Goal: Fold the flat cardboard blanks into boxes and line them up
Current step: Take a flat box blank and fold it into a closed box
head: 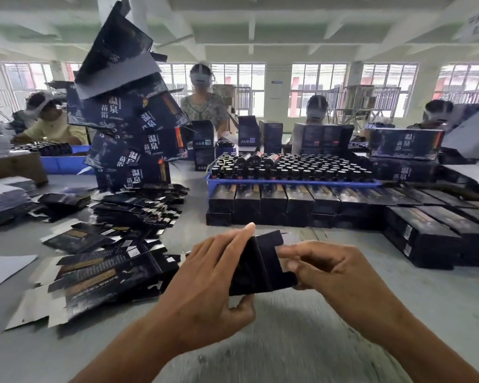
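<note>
Folding in hand: box (260,264) half-formed above the surface (302,341), gripped by left hand (213,277), end flap pinched by right hand (324,269). Next, by judgement: tuck flap, set beside row (288,203) behind.

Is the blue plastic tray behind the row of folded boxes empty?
No, the blue plastic tray behind the row of folded dark cardboard boxes is packed with many small dark bottles.

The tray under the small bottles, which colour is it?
Blue tray, seen in the head view.
</note>
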Available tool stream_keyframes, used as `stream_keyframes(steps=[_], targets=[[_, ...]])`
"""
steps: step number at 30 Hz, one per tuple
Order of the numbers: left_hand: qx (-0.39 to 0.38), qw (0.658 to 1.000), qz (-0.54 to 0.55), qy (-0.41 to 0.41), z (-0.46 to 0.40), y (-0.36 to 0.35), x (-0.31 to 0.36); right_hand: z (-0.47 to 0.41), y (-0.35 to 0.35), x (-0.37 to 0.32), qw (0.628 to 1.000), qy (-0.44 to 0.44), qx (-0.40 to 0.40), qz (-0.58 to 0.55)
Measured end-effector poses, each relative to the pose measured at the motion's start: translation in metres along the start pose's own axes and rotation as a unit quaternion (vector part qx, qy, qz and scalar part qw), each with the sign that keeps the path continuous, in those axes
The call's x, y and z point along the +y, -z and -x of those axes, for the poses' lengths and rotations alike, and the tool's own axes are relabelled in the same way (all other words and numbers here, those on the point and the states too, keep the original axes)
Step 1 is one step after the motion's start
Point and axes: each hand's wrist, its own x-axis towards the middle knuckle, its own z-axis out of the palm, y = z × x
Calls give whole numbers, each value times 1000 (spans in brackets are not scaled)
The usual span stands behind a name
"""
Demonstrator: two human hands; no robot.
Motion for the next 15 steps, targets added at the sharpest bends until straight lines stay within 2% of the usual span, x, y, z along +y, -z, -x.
stream_keyframes(steps=[6, 9, 15], targets=[[0, 1000, -25, -13, 2, -8, 9, 7, -10, 6, 997, 6, 30, 64], [4, 1000, -29, -11, -1, -9, 10, 9, -11, 7, 998, -2, 39, 58], [19, 995, -48, -84, -5, -2, 9, 13, -8, 6, 999, -11, 38, 18]])
